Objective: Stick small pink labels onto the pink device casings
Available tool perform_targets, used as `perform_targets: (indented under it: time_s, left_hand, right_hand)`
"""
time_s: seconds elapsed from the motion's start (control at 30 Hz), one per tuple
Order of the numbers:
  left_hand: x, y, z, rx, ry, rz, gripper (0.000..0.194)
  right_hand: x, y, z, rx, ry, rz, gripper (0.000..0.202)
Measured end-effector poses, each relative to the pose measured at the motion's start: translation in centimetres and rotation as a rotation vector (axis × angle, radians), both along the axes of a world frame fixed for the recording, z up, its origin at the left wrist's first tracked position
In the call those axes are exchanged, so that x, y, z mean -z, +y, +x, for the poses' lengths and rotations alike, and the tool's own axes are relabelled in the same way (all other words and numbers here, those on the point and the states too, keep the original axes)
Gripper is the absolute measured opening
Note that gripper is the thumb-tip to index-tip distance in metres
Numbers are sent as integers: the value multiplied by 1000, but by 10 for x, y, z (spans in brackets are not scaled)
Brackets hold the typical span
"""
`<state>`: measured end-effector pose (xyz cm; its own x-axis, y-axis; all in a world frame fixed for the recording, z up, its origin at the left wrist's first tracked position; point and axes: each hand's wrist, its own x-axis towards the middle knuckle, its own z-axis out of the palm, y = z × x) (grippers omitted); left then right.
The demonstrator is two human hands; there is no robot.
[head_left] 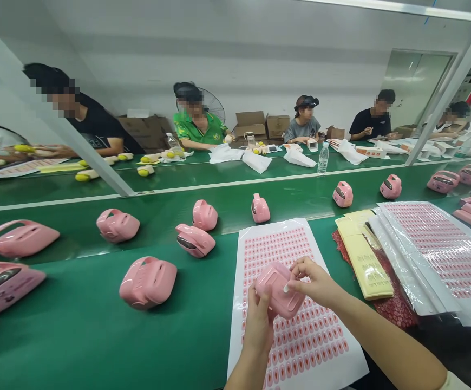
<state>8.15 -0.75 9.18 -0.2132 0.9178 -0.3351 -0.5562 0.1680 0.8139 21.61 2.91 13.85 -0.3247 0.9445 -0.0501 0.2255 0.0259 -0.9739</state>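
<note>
Over the white sheet of pink stickers (296,330) | our left hand (257,319) grasps a glossy pink plastic shell (278,290) | our right hand (314,281) pinches a small sticker against it | we should brace the shell and press flat.

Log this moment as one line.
left hand: holds pink shell | right hand: fingertips on shell | under: sticker sheet | surface: green belt

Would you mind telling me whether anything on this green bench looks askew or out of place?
The pink shells lie scattered, tipped at different angles. The sticker sheets on the right are fanned unevenly. Nothing looks spilled or broken.
</note>
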Motion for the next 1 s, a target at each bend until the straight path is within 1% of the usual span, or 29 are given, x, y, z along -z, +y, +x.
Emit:
perform_targets:
  time_s: [0.13, 0.37, 0.5, 0.57, 0.67, 0.73, 0.8, 0.83, 0.9, 0.93, 0.97, 1.0]
  left_hand:
    - [1, 0, 0, -2, 8, -9, 57]
    - [4, 2, 1, -10, -2, -8, 60]
    - [4, 2, 0, -8, -1, 4, 58]
    - [4, 2, -1, -16, 6, 8, 57]
    - [5, 1, -2, -21, 5, 8, 55]
    - [6, 2, -1, -11, -21, 12, 51]
    - [5, 3, -1, -19, -76, 15, 44]
    - [5, 4, -2, -34, -115, 11, 41]
    - [7, 5, -7, -49, -216, 0, 39]
    - [9, 4, -11, -37, -275, -6, 39]
    - [13, 2, -17, -19, -335, -10, 40]
    - [19, -1, -25, 11, -392, -15, 41]
  right_hand:
    - [0, -2, -1, -3, -11, -13, 17]
    - [1, -4, -5, 44, -31, 34, 10]
    - [2, -3, -5, 60, -70, 104, 9]
    - [6, -6, -7, 85, -122, 200, 8]
    - [12, -16, -11, 133, -190, 461, 5]
    - [13, -22, -12, 141, -173, 613, 3]
    - [9, -18, -4, 160, -112, 654, 4]
    - [5, -11, 5, 203, -78, 629, 7]
    - [-4, 14, 31, 403, -20, 483, 14]
    - [-7, 30, 49, 581, 8, 356, 16]
    - [-9, 47, 68, 789, 31, 178, 16]
    - [-10, 63, 87, 879, 22, 108, 17]
